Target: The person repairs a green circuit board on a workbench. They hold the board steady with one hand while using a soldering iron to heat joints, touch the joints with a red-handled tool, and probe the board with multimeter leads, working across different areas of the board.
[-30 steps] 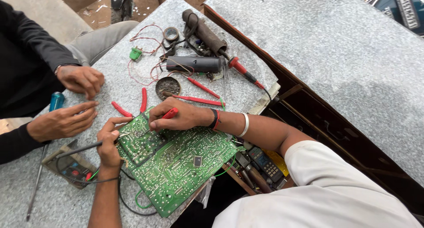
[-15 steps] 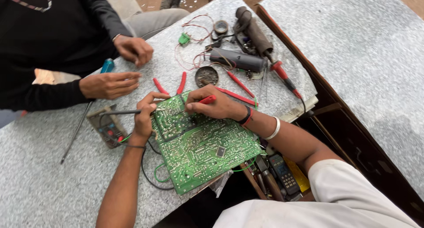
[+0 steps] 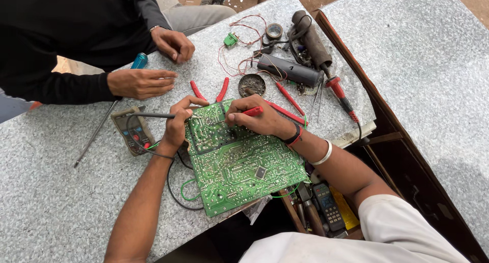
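Note:
A large green circuit board (image 3: pixel 239 163) lies solder side up on the speckled grey table (image 3: pixel 51 202). My left hand (image 3: pixel 178 121) pinches a black test probe (image 3: pixel 153 115) whose tip touches the board's upper left corner. On the board's top edge rests my right hand (image 3: pixel 257 118), gripping a red test probe (image 3: pixel 253 111) pointed down at the board. Black leads run from the probes to a grey multimeter (image 3: pixel 131 130) lying left of the board.
Another person's two hands (image 3: pixel 145 82) rest on the table opposite, beside a blue-handled screwdriver (image 3: pixel 109 110). Red-handled pliers (image 3: pixel 210 92), a soldering iron (image 3: pixel 333 85), a black cylinder (image 3: pixel 290 70), a tape roll (image 3: pixel 274 31) and loose wires lie behind the board. An open drawer (image 3: pixel 326 207) holds tools.
The view has shifted, so everything sits lower and more to the right in the picture. Both hands stay on the board with their probes; the other person's hands have barely moved.

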`<action>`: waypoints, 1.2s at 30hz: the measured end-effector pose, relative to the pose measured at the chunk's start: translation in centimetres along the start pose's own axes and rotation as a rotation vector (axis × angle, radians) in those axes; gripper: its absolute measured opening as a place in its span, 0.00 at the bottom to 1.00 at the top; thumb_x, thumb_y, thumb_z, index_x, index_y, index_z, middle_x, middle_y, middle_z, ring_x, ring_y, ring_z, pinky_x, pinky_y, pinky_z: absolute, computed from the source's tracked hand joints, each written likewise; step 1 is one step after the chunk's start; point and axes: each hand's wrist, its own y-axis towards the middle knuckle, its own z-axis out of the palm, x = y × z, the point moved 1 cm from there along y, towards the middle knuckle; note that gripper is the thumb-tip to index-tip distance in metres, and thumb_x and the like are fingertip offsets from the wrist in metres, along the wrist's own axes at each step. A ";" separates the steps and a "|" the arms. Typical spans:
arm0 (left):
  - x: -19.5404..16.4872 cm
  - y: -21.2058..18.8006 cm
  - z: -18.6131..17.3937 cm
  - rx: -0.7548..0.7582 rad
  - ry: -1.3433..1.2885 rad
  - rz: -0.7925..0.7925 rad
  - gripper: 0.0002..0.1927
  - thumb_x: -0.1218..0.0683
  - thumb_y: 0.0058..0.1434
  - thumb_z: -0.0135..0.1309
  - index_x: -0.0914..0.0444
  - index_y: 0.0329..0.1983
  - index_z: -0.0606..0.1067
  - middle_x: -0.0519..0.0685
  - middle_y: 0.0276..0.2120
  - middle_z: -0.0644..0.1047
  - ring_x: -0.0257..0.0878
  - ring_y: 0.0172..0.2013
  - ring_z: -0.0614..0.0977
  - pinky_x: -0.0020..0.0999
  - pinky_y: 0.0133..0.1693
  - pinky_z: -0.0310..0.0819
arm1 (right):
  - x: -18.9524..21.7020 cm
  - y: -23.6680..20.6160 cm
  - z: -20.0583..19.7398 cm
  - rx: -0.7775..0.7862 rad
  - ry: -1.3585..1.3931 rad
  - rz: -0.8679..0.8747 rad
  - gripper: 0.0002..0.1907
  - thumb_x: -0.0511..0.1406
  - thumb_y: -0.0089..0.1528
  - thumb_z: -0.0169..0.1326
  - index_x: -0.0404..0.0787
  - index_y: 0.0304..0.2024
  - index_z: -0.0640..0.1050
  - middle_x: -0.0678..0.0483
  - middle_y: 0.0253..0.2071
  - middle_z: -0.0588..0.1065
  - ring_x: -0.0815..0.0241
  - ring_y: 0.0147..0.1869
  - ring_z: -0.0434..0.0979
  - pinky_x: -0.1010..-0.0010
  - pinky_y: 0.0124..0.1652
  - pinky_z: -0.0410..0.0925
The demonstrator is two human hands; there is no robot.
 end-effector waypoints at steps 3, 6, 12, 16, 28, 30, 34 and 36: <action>0.1 0.0 -0.1 -0.008 -0.007 -0.010 0.25 0.51 0.61 0.37 0.73 0.50 0.74 0.57 0.38 0.82 0.34 0.35 0.80 0.28 0.40 0.74 | -0.1 0.1 0.0 0.006 0.004 0.004 0.14 0.39 0.67 0.52 0.34 0.34 0.79 0.56 0.31 0.79 0.69 0.34 0.75 0.74 0.35 0.68; 0.1 0.1 -0.1 0.003 -0.021 -0.018 0.25 0.50 0.61 0.37 0.73 0.50 0.73 0.57 0.37 0.82 0.34 0.35 0.81 0.28 0.40 0.74 | -0.2 0.1 0.0 0.015 0.015 -0.010 0.15 0.39 0.67 0.52 0.34 0.34 0.79 0.56 0.32 0.79 0.69 0.35 0.75 0.74 0.36 0.69; 0.0 0.2 -0.1 0.012 0.006 0.014 0.25 0.51 0.62 0.37 0.73 0.50 0.73 0.57 0.38 0.82 0.34 0.36 0.81 0.28 0.41 0.74 | -0.2 0.1 -0.1 0.012 0.000 -0.030 0.15 0.39 0.68 0.51 0.34 0.34 0.79 0.55 0.32 0.80 0.68 0.36 0.77 0.73 0.38 0.70; -0.3 0.1 0.0 0.014 -0.004 0.002 0.24 0.51 0.62 0.37 0.73 0.51 0.73 0.57 0.37 0.82 0.34 0.34 0.80 0.28 0.39 0.74 | -0.1 0.1 -0.1 0.010 -0.014 -0.049 0.15 0.39 0.68 0.51 0.34 0.33 0.78 0.55 0.33 0.80 0.68 0.36 0.77 0.73 0.38 0.70; -0.3 0.1 0.2 0.005 0.004 0.004 0.25 0.51 0.62 0.36 0.73 0.51 0.73 0.58 0.39 0.82 0.35 0.36 0.81 0.29 0.41 0.75 | -0.1 -0.1 0.0 0.001 -0.003 0.001 0.13 0.38 0.67 0.51 0.35 0.33 0.79 0.57 0.32 0.79 0.70 0.34 0.75 0.74 0.35 0.69; -0.3 0.1 0.2 0.005 -0.002 0.003 0.25 0.51 0.62 0.36 0.73 0.50 0.73 0.58 0.39 0.82 0.35 0.36 0.81 0.29 0.42 0.75 | 0.0 -0.1 0.0 0.000 -0.003 0.004 0.13 0.38 0.67 0.51 0.35 0.33 0.79 0.57 0.32 0.79 0.70 0.34 0.75 0.75 0.35 0.69; -0.3 0.0 0.2 0.006 -0.010 0.005 0.25 0.51 0.62 0.36 0.73 0.50 0.73 0.58 0.39 0.82 0.35 0.37 0.82 0.29 0.42 0.75 | 0.0 0.0 0.0 -0.002 0.000 0.000 0.13 0.38 0.67 0.52 0.35 0.33 0.79 0.57 0.32 0.79 0.70 0.34 0.75 0.75 0.35 0.69; -0.3 0.0 0.2 0.004 -0.006 0.004 0.25 0.51 0.62 0.36 0.74 0.50 0.73 0.58 0.39 0.82 0.35 0.36 0.81 0.29 0.42 0.75 | 0.0 0.0 0.0 -0.005 -0.010 -0.001 0.13 0.38 0.67 0.52 0.34 0.33 0.79 0.57 0.31 0.79 0.70 0.34 0.75 0.75 0.35 0.69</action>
